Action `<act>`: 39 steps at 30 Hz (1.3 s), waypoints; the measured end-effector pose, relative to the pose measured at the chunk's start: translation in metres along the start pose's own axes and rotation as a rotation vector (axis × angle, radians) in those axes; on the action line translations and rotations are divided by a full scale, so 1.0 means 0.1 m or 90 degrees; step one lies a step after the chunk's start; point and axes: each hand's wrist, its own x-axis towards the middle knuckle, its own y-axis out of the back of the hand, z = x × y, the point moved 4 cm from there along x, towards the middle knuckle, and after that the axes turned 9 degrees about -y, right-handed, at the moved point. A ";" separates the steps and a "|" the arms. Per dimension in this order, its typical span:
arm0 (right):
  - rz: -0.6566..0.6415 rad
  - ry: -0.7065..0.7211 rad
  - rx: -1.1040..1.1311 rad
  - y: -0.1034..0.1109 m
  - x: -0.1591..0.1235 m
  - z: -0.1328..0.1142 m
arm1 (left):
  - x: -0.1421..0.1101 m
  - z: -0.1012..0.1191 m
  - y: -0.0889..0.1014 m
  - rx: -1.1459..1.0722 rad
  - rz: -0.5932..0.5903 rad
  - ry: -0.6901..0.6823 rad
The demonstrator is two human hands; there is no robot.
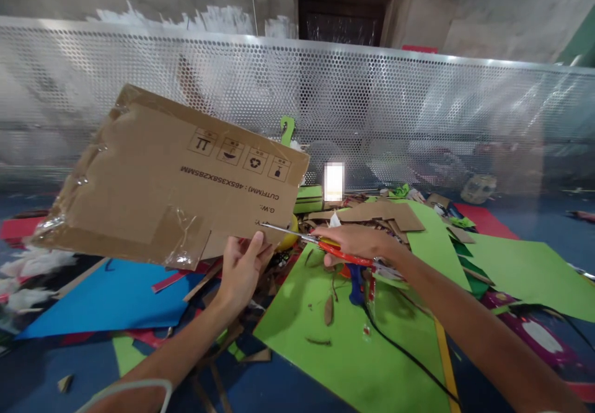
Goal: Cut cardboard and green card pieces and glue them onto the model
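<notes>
A large flat piece of brown cardboard (139,171), printed with upside-down text and handling symbols, tilts up in front of me. Clear tape clings to its left and lower edges. My left hand (244,270) pinches the lower right part, thumb on the printed face. In my right hand (353,242) are scissors (344,255) with red and yellow handles. Their blades point left and meet the cardboard just above my left thumb; whether they are cutting into it I cannot tell.
Green sheets (302,332), a blue sheet (121,298) and cardboard scraps (372,213) litter the blue floor. A blue-handled tool (356,284) with a black cord lies below my right hand. Behind stands a perforated metal barrier (418,109).
</notes>
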 end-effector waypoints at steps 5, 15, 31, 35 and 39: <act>-0.005 -0.002 0.023 0.01 -0.02 -0.03 | -0.01 0.01 -0.01 -0.014 0.009 0.023; 0.032 0.000 -0.026 0.03 0.00 -0.01 | 0.00 -0.04 0.07 -0.001 0.020 0.026; 0.027 0.008 -0.037 0.00 0.01 0.02 | -0.02 0.01 0.04 0.007 0.011 0.036; 0.027 0.022 -0.043 0.01 0.01 0.04 | -0.01 0.00 0.04 0.013 0.008 0.034; 0.025 0.029 -0.042 0.03 -0.01 0.03 | -0.01 0.00 0.04 0.003 0.019 0.032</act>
